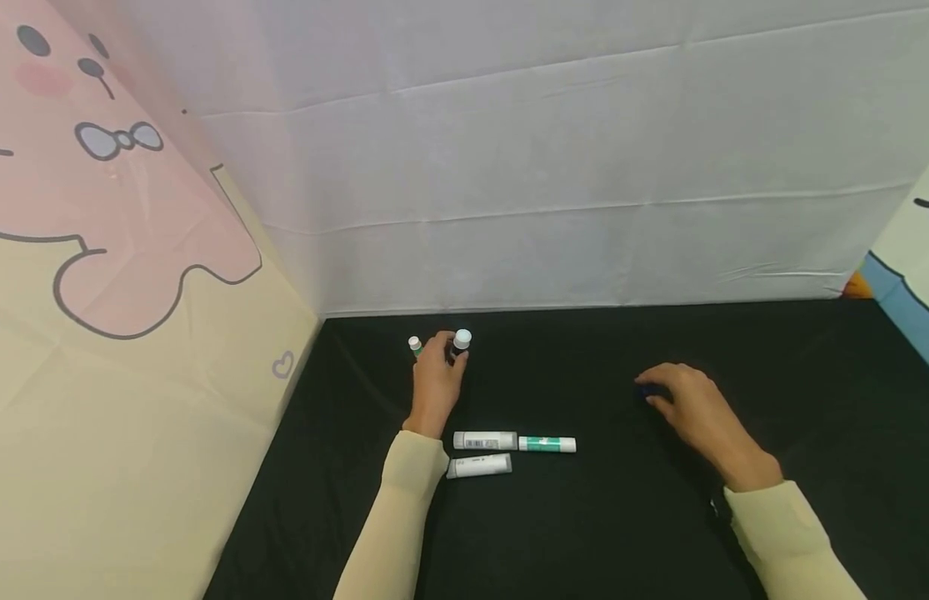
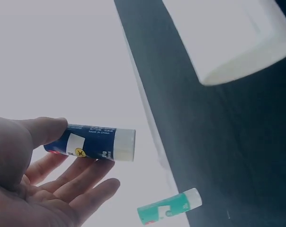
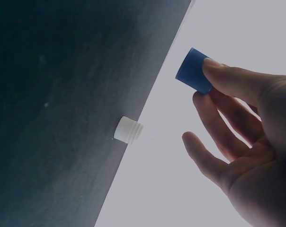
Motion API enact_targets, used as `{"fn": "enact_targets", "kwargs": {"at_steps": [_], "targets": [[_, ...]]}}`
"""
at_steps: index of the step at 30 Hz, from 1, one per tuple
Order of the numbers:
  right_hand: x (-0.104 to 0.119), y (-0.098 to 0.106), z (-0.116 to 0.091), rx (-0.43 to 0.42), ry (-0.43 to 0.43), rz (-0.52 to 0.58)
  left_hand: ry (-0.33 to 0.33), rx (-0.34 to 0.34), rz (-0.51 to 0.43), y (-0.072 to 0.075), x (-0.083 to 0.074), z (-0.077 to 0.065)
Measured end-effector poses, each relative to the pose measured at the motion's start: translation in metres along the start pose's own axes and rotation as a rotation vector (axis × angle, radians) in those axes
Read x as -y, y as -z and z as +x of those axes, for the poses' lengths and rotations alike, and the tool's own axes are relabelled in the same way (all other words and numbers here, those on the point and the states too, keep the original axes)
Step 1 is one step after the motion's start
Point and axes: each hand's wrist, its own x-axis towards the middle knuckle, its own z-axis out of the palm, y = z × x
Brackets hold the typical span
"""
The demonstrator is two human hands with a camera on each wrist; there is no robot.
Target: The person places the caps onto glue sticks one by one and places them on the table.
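Note:
My left hand (image 1: 437,379) grips a dark blue glue stick (image 2: 93,143) between thumb and fingers; its white end (image 1: 462,338) shows beside the fingertips in the head view. Just left of those fingers stands a green-and-white glue stick (image 1: 415,344), also in the left wrist view. Off to the right, my right hand (image 1: 692,408) pinches a small blue cap (image 3: 195,71) between thumb and fingertips. Beyond it in the right wrist view is a small white threaded piece (image 3: 127,130), which I cannot make out in the head view.
Two white tubes (image 1: 485,441) (image 1: 481,466) and a green-banded white stick (image 1: 547,444) lie on the black tabletop (image 1: 584,533) near my left forearm. A white cloth wall (image 1: 554,183) rises behind the table, and a printed cloth (image 1: 172,400) hangs at the left.

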Motion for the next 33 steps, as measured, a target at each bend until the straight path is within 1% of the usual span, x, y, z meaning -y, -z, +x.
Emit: {"fn": "enact_targets", "kwargs": {"at_steps": [9, 12, 14, 17, 21, 23, 30, 33], "targets": [[0.007, -0.001, -0.001, -0.009, 0.006, 0.01, -0.057, 0.009, 0.008, 0.002, -0.005, -0.016], [0.01, -0.002, -0.001, -0.026, 0.021, 0.011, -0.071, 0.009, 0.009, 0.004, -0.01, -0.023], [0.013, -0.002, -0.002, -0.042, 0.034, 0.021, -0.091, -0.002, 0.025, 0.005, -0.014, -0.027], [0.017, -0.004, -0.001, -0.089, 0.078, 0.024, -0.141, -0.031, 0.072, 0.005, -0.02, -0.033], [0.02, -0.007, -0.001, -0.166, 0.166, 0.012, -0.22, -0.075, 0.128, 0.005, -0.027, -0.04], [0.021, -0.009, -0.001, -0.192, 0.198, 0.008, -0.245, -0.087, 0.147, 0.004, -0.03, -0.044], [0.028, -0.012, 0.0, -0.236, 0.255, 0.014, -0.267, -0.079, 0.184, 0.0, -0.035, -0.054], [0.03, -0.013, 0.0, -0.254, 0.278, 0.018, -0.286, -0.087, 0.195, -0.002, -0.037, -0.058]]}}
